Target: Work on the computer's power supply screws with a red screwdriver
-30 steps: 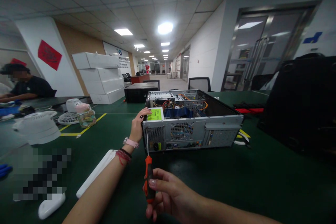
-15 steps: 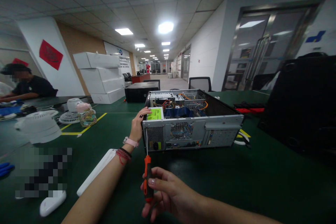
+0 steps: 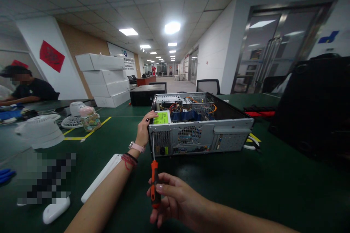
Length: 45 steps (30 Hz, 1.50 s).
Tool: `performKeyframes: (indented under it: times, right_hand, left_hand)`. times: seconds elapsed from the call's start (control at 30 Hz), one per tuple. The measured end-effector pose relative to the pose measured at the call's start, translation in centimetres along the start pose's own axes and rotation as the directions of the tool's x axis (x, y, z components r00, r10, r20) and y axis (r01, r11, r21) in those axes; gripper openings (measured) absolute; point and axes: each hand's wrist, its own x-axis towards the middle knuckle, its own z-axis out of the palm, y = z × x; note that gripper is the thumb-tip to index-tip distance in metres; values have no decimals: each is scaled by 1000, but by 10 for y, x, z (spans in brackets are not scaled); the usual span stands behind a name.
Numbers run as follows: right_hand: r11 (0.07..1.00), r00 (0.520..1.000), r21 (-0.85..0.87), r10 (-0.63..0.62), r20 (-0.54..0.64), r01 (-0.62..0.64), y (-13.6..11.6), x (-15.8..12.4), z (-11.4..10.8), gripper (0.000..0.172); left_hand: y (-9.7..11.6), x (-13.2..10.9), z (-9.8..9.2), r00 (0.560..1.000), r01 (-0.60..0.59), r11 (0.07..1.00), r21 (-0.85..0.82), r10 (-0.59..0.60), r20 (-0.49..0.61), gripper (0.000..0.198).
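An opened desktop computer case (image 3: 203, 138) lies on the green table with its rear panel facing me. My left hand (image 3: 144, 127) grips its near left corner, fingers bent over the top edge by the power supply (image 3: 162, 117) with a bright green label. In my right hand (image 3: 175, 198), thumb and fingers close round the orange and black handle of a screwdriver (image 3: 154, 184). The long shaft points away from me, its tip at the upper left of the rear panel. Whether the tip sits in a screw is too small to tell. Cables and boards show inside the case.
A white keyboard (image 3: 101, 178) and white mouse (image 3: 56, 210) lie left of my forearm. Beyond them are white fans (image 3: 42, 131) and a jar with a pink lid (image 3: 90, 119). A large black object (image 3: 314, 109) stands at right. Another person (image 3: 32, 87) sits far left.
The screwdriver handle and my right hand have shifted very slightly, with the fingers turned a little. My left hand and the case hold their place.
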Motion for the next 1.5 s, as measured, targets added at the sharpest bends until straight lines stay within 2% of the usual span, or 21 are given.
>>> performKeyframes:
  times: [0.27, 0.5, 0.73, 1.23, 1.5]
  right_hand:
    - [998, 999, -55, -11, -31, 9, -4, -1, 2, 44]
    - [992, 996, -122, 18, -82, -28, -7, -3, 2, 44]
    - [991, 989, -120, 39, -144, -57, -14, -7, 10, 42]
    - [999, 999, -32, 2, -54, -4, -4, -2, 1, 42]
    - [996, 999, -80, -25, -22, 23, -5, -10, -9, 42]
  left_hand:
    - [2, 0, 1, 1000, -2, 1000, -17, 2, -6, 41]
    - [-1, 0, 1, 1000, -19, 1000, -15, 19, -9, 41]
    - [1, 0, 0, 1000, -16, 1000, -12, 16, 1, 41]
    - [0, 0, 0, 1000, -8, 1000, -9, 8, -1, 40]
    - [3, 0, 1, 1000, -7, 1000, -9, 7, -4, 40]
